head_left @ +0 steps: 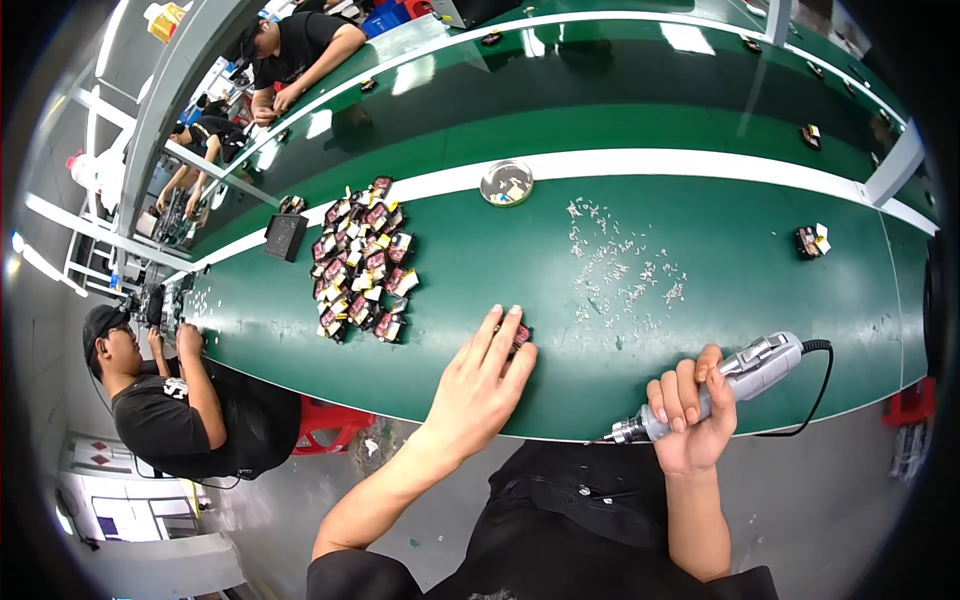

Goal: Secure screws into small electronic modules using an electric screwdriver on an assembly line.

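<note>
My left hand (474, 383) reaches over the green worktop, its fingers and thumb around a small black-and-red part (522, 336) that they mostly cover. In my right hand (693, 408) is a grey electric screwdriver (768, 364), its fingers wrapped round the body. The driver lies tilted near the table's front edge, with its thin bit pointing left, apart from the part. Many small pale screws (625, 275) are scattered on the worktop beyond my hands. To the left of them sits a cluster of similar black-and-red parts with yellow and white pieces (362, 262).
A round dish (507, 184) with small pieces stands by the white rail. One more part (812, 241) lies at the right, and a black tray (286, 237) at the far left. A black cord (829, 378) loops from the driver. A co-worker (165, 400) sits at the left.
</note>
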Action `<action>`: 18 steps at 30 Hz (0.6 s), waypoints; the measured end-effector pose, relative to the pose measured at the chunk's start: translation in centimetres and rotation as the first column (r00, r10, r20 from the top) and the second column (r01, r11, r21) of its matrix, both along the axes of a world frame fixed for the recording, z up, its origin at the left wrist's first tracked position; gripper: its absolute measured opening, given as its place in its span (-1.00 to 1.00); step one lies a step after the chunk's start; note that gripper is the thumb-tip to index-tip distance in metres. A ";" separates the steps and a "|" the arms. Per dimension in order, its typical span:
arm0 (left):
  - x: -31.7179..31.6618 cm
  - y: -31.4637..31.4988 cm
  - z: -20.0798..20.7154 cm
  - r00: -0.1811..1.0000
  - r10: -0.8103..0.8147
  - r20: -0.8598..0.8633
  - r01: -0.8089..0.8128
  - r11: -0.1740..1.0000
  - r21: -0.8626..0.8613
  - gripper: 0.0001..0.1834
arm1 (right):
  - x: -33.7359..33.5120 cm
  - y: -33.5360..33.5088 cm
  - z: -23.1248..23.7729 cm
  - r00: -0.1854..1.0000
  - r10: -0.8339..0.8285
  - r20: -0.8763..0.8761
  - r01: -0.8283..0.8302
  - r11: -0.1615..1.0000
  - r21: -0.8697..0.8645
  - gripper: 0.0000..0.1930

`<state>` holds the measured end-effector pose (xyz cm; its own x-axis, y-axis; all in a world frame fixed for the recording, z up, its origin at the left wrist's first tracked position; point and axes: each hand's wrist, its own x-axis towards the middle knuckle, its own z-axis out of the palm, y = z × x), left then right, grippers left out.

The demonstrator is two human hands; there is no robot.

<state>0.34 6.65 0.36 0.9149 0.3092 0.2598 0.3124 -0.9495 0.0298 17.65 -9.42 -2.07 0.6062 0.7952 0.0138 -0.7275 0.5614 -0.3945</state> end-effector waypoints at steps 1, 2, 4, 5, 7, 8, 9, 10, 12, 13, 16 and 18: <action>0.0 0.0 -0.1 1.000 0.002 0.004 -0.002 1.000 0.001 -0.75 | 0.0 0.1 0.1 1.000 -0.001 -0.006 0.001 1.000 0.001 -0.86; 0.0 0.1 -0.4 1.000 0.009 0.023 -0.009 1.000 -0.025 -0.74 | 0.0 0.1 0.1 1.000 0.000 -0.010 0.000 1.000 0.000 -0.87; -0.1 0.1 -0.8 0.998 0.009 0.061 -0.004 0.997 -0.074 -0.68 | 0.0 0.1 0.0 1.000 0.010 -0.012 -0.010 1.000 0.001 -0.88; -0.1 0.1 -0.7 0.998 0.024 0.065 -0.017 0.994 -0.104 -0.66 | 0.0 0.1 -0.1 1.000 0.000 -0.011 -0.001 1.000 -0.020 -0.88; -0.2 0.2 -0.4 0.997 0.044 0.061 -0.033 0.986 -0.164 -0.66 | 0.1 0.3 -0.1 1.000 0.023 0.004 -0.023 1.000 -0.001 -0.88; -0.4 0.3 -0.2 0.997 0.054 0.050 -0.044 0.979 -0.199 -0.65 | 0.1 0.3 -0.1 1.000 0.028 0.010 -0.028 1.000 -0.004 -0.88; -0.4 0.1 0.0 0.996 0.060 0.070 -0.042 0.971 -0.234 -0.62 | 0.1 0.2 0.0 1.000 0.024 0.010 -0.024 1.000 -0.019 -0.88; -0.3 -0.2 0.5 0.995 0.071 0.068 -0.051 0.964 -0.260 -0.64 | 0.1 0.3 0.0 1.000 0.022 0.010 -0.022 1.000 -0.013 -0.88; -0.2 -0.6 0.6 0.994 0.083 0.064 -0.061 0.955 -0.290 -0.65 | 0.2 0.2 0.1 1.000 0.021 0.016 -0.021 1.000 -0.004 -0.89; -0.3 -0.6 0.3 0.993 0.087 0.077 -0.061 0.955 -0.290 -0.67 | 0.2 0.1 0.0 1.000 0.022 0.016 -0.022 1.000 -0.005 -0.89; -0.8 0.1 -0.7 0.991 0.079 0.108 -0.045 0.957 -0.286 -0.71 | 0.1 0.0 -0.1 0.999 0.017 0.030 -0.018 1.000 0.006 -0.89; -1.0 0.3 -0.6 0.988 0.082 0.132 -0.037 0.949 -0.312 -0.66 | 0.0 0.0 -0.1 1.000 0.008 0.029 -0.008 1.000 0.007 -0.90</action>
